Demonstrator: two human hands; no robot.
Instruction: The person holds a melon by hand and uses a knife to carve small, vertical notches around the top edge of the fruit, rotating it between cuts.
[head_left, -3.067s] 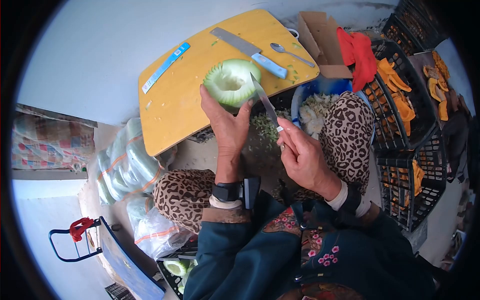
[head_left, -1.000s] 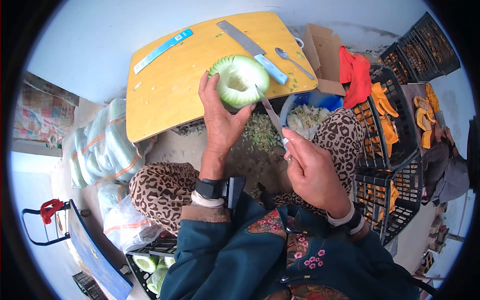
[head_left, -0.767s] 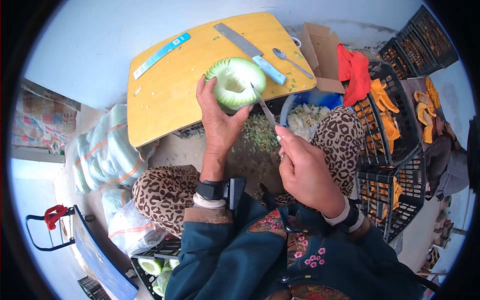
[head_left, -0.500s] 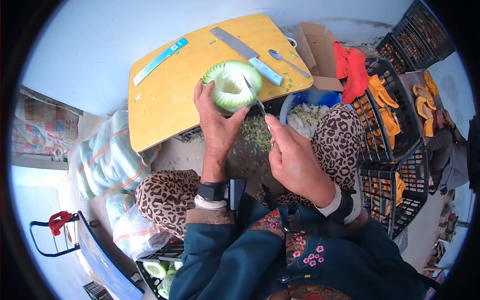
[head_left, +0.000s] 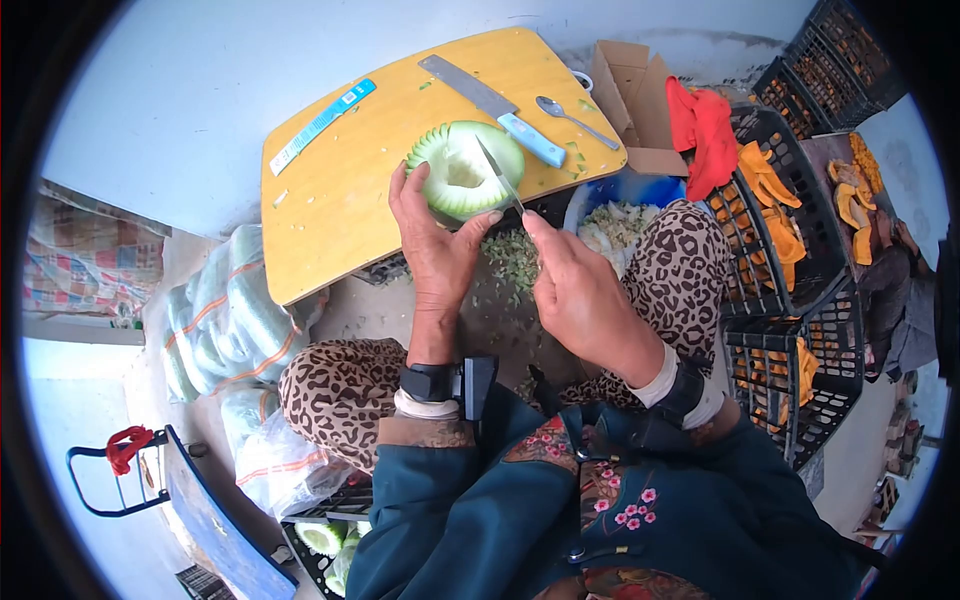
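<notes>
A hollowed pale-green melon [head_left: 462, 168] rests at the front edge of the yellow table, its left rim cut into a row of notches. My left hand [head_left: 437, 250] is closed round the near left side, thumb at the lower edge and fingers on the notched side. In my right hand [head_left: 590, 300] is a small knife [head_left: 498, 170], its blade lying across the smooth right part of the rim. My fingers hide most of the knife's handle.
On the yellow table [head_left: 330, 220] lie a blue-handled cleaver [head_left: 490, 100], a spoon [head_left: 575, 122] and a blue-and-white knife [head_left: 322, 125]. A blue tub [head_left: 640, 190] of scraps stands below. Black crates [head_left: 830, 220] hold orange pieces; wrapped bundles [head_left: 235, 310] sit left. Another person's sleeve [head_left: 885, 295] shows at far right.
My right hand has shifted slightly up and left, so the knife blade reaches further over the melon's rim. My left hand keeps its hold on the melon.
</notes>
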